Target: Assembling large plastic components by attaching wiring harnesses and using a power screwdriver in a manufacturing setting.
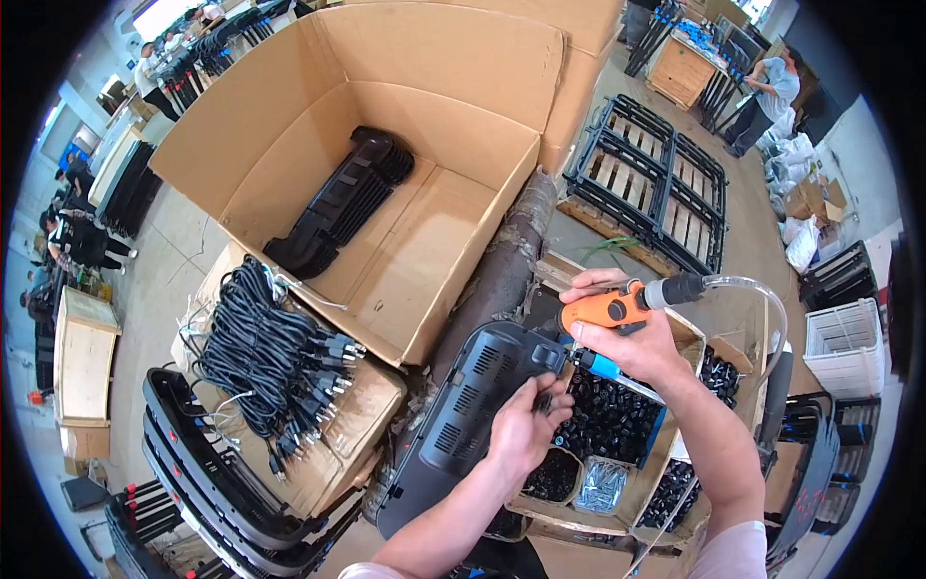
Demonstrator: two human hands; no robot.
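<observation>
My right hand (pixel 632 338) is wrapped around an orange air screwdriver (pixel 606 311) with a clear hose at its back end. The tool's blue front part (pixel 600 364) and dark tip point toward the end of a long black plastic housing (pixel 482 386) with vent slots; I cannot tell whether the tip touches it. My left hand (pixel 526 425) lies over the housing's right side, fingers curled together around something small and dark that I cannot make out. Beside it, a bin holds many small black plastic parts (pixel 608 415).
Silver screws (pixel 600 484) fill a small compartment near more black parts. Ahead stands an open cardboard box (pixel 463 183) holding several black housings (pixel 347 203). Black cables (pixel 256 338) lie bundled at left. A black frame (pixel 666 174) rests on a pallet; a person (pixel 772 92) stands beyond.
</observation>
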